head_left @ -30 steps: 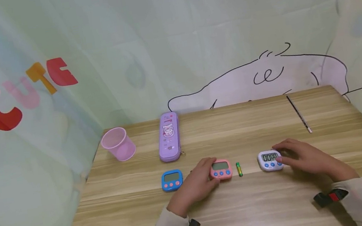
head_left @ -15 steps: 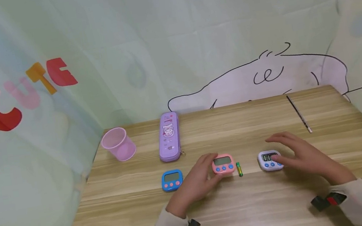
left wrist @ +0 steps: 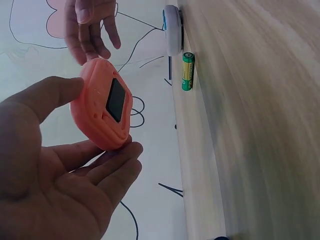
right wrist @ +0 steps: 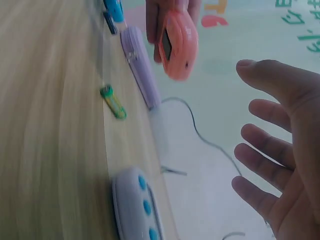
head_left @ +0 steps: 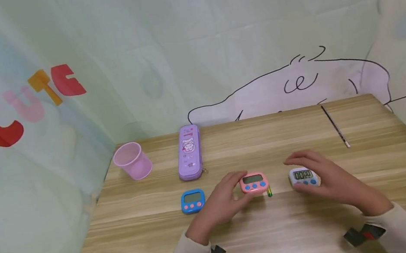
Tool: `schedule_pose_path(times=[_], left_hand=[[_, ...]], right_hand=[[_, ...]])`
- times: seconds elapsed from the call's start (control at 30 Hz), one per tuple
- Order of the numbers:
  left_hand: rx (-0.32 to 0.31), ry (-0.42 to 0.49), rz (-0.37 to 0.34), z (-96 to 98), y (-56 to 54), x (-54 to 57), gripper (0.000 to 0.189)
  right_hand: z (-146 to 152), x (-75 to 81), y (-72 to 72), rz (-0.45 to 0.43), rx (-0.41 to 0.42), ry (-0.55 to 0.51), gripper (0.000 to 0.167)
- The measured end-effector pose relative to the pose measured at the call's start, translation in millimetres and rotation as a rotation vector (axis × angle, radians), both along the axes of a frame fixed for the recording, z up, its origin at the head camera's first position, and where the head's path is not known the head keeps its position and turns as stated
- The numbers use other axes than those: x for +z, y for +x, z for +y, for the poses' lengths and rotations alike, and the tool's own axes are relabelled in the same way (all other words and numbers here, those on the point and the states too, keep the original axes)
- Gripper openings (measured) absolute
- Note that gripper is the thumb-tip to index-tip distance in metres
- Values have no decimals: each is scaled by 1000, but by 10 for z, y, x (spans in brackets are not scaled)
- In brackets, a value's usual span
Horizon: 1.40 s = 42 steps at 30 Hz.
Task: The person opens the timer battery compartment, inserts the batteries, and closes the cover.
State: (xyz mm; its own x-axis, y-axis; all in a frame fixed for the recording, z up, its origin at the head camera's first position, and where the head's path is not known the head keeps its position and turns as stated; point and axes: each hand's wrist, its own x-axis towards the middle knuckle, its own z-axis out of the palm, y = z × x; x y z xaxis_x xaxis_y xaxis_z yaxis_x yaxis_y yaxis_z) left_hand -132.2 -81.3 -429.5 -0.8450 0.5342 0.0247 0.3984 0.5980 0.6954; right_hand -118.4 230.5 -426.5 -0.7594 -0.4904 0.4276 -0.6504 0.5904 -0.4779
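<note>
My left hand (head_left: pixel 222 200) pinches a pink digital timer (head_left: pixel 254 183) by its edges, thumb on one side and fingers on the other. The timer is lifted off the table, and its back with a dark rectangular patch (left wrist: pixel 116 100) shows in the left wrist view. A green AAA-type battery (left wrist: pixel 187 71) lies on the table beneath, partly hidden by the timer in the head view. My right hand (head_left: pixel 329 179) hovers with spread fingers over a white timer (head_left: pixel 303 176) reading zeros. In the right wrist view that white timer (right wrist: pixel 134 205) lies on the table, apart from the fingers.
A blue timer (head_left: pixel 193 201) lies left of my left hand. Behind it are a purple pencil case (head_left: pixel 189 152) and a pink cup (head_left: pixel 138 164). A pencil (head_left: pixel 335 126) lies at the back right. A printed curtain (head_left: pixel 216 54) hangs behind the table.
My left hand has raised the pink timer and carried it right, over the battery. My right hand has let go of the white timer, lifted, and moved left toward the pink one.
</note>
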Motion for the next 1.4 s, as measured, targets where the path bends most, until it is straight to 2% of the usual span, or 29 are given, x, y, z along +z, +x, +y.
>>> schedule_pose_path(times=[0.2, 0.37, 0.5, 0.63, 0.93, 1.4], left_hand=[[21, 4, -37, -20, 5, -3, 64], [4, 63, -39, -18, 1, 10, 61], [8, 111, -91, -4, 3, 27, 58], [21, 151, -150, 15, -1, 19, 57], [27, 190, -221, 42, 15, 1, 54], [15, 221, -254, 62, 13, -21, 52]], right_hand=[[-192, 18, 41, 4, 57, 9, 53], [-344, 10, 41, 51, 96, -14, 57], [-457, -5, 54, 49, 94, -15, 63], [-546, -49, 72, 55, 113, -19, 61], [-623, -158, 80, 92, 122, -1, 57], [-641, -204, 75, 74, 121, -8, 55]])
